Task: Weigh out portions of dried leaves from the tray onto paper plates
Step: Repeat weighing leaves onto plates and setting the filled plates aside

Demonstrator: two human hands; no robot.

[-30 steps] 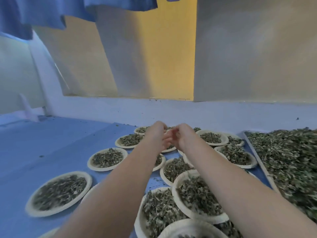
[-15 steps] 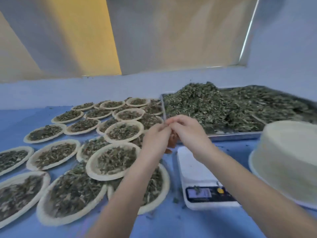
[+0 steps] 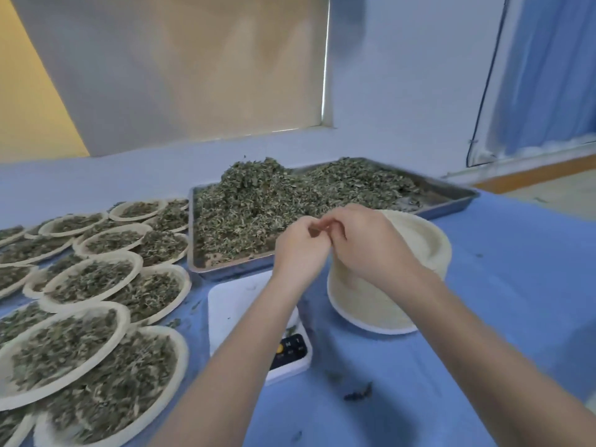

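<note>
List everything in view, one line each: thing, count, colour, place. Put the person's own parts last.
tray: one, metal, far side of the table.
leaves: one heap, grey-green, in the tray.
filled plates: many, too overlapped to count, cream, left of the tray.
empty plates: one stack, cream, right of the scale.
scale: one, white with a dark panel, in front of the tray, nothing on it.
table: one, blue cover, with a few leaf scraps.
curtain: one, blue, far right.
left hand: fingers curled, fingertips meeting the right hand's, above the stack.
right hand: likewise; whether either has a grip on anything is unclear.
</note>
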